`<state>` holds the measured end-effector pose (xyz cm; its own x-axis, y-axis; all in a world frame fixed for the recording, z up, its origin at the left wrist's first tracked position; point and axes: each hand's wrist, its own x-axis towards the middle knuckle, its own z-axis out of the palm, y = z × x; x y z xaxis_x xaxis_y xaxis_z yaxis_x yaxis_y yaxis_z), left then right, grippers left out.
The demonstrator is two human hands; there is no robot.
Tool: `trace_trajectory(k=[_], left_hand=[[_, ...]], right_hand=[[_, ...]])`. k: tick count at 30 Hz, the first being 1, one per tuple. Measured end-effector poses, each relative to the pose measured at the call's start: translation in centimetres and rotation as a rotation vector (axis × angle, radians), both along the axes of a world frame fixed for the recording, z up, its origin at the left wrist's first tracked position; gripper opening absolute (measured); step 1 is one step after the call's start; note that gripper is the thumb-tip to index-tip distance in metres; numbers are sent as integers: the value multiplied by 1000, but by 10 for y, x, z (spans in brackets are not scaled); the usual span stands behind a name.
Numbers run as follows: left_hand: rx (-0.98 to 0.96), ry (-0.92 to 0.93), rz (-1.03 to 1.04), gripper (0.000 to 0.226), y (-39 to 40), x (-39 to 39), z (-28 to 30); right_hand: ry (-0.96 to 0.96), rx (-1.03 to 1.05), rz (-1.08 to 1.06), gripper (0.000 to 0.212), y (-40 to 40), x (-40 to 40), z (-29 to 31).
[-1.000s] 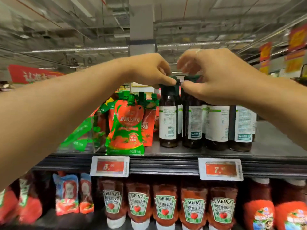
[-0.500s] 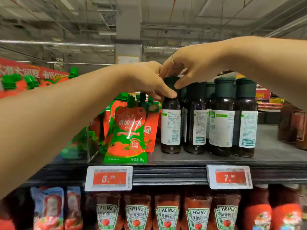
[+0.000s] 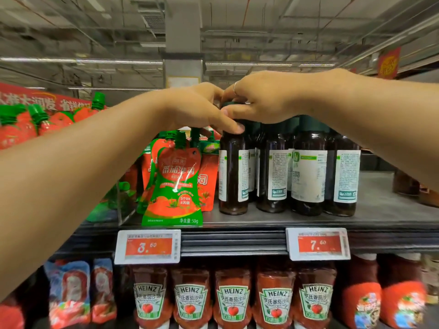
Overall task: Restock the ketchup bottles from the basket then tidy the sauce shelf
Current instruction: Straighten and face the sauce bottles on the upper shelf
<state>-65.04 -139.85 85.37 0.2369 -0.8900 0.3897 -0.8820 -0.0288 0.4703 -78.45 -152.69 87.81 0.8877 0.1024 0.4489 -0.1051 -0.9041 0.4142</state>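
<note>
Several dark sauce bottles with white labels and dark green caps stand in a row on the top shelf (image 3: 380,214). Both my hands meet at the cap of the leftmost dark bottle (image 3: 232,176). My left hand (image 3: 197,108) has its thumb pressed against that bottle's neck, fingers curled over the cap. My right hand (image 3: 268,100), with a ring on one finger, grips the cap from the right. The neighbouring dark bottles (image 3: 308,176) stand upright beside it. Heinz ketchup bottles (image 3: 232,300) line the shelf below, caps down.
Red and green tomato sauce pouches (image 3: 173,184) stand left of the dark bottles, behind a clear divider (image 3: 126,205). Price tags reading 3.60 (image 3: 147,245) and 7.60 (image 3: 318,243) hang on the shelf edge. More pouches and red bottles fill the lower shelf's ends.
My right hand has shifted left from the second bottle onto the leftmost bottle's cap, meeting my left hand. The view has dropped a little, showing more of the Heinz row.
</note>
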Motion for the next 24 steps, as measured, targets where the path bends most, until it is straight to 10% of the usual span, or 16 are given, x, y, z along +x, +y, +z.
trace_trajectory(k=[10, 24], left_hand=[[44, -120, 65, 60, 8, -19, 28], [192, -157, -116, 30, -2, -12, 43]], right_hand=[[-593, 454, 38, 36, 32, -58, -64], [-538, 826, -160, 40, 55, -28, -190]])
